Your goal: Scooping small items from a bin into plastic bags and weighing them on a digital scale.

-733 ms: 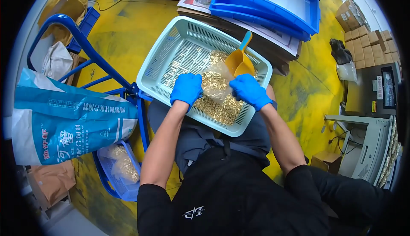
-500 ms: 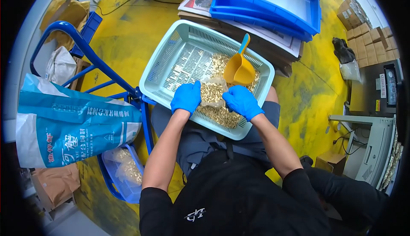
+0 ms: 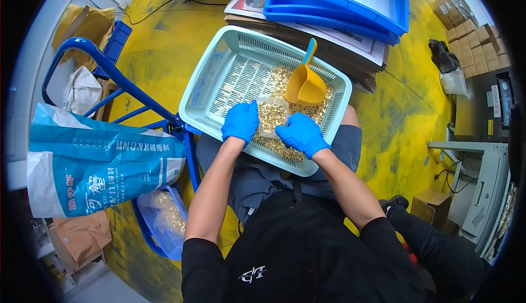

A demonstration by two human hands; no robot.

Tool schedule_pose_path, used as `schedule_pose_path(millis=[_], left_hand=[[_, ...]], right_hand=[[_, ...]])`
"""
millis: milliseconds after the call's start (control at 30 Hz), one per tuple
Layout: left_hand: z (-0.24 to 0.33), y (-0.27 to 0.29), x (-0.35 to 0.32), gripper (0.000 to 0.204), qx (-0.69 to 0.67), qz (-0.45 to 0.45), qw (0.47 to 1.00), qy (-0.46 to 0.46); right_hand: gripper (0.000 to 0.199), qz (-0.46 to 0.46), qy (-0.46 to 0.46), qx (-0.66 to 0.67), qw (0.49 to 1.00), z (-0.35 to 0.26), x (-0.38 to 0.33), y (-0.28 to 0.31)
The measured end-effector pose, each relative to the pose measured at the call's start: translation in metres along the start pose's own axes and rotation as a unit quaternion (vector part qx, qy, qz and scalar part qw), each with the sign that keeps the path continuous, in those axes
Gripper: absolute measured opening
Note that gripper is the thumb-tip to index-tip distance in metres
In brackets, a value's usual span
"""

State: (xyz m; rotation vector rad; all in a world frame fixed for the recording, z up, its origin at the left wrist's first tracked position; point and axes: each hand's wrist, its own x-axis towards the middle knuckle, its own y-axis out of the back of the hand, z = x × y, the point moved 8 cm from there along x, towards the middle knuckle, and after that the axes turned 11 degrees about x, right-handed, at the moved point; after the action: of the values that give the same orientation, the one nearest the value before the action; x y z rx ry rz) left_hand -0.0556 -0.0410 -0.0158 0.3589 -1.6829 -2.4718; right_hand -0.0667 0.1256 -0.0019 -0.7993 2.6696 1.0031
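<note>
A pale green slotted plastic basket (image 3: pixel 190 92) rests across my lap, holding a heap of small gold-coloured metal pieces (image 3: pixel 282 78) mostly on its right side. Above the heap, a clear plastic bag (image 3: pixel 272 115) partly filled with the same pieces is held between my two blue-gloved hands. My left hand (image 3: pixel 240 122) closes on the bag's left edge, thumb pointing up. On the other edge, my right hand (image 3: pixel 303 134) grips the bag low down with curled fingers. A yellow scoop (image 3: pixel 307 88) with a teal-tipped handle lies on the pieces beyond my right hand.
At left stand a blue tubular frame (image 3: pixel 118 75) and a blue-and-white sack (image 3: pixel 109 163). Below them, a small blue basket (image 3: pixel 175 242) holds filled bags. Stacked blue trays (image 3: pixel 334 15) sit on cardboard ahead. Another person's dark-clad leg (image 3: pixel 438 245) is at the lower right.
My right hand has moved slightly left and down along the bag. The bag looks narrower and more upright between my hands. The scoop stays on the pieces.
</note>
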Motion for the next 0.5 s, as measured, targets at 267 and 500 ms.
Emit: schedule_pose_path(millis=[267,500], left_hand=[[-0.005,0.023,0.015,0.046,-0.231,-0.033,0.969,0.074],[-0.027,0.021,-0.018,0.04,-0.282,0.014,0.953,0.107]], right_hand=[[0.03,-0.059,-0.062,0.307,0.948,0.007,-0.006,-0.011],[0.032,-0.081,-0.065,0.29,0.951,0.008,0.003,-0.026]])
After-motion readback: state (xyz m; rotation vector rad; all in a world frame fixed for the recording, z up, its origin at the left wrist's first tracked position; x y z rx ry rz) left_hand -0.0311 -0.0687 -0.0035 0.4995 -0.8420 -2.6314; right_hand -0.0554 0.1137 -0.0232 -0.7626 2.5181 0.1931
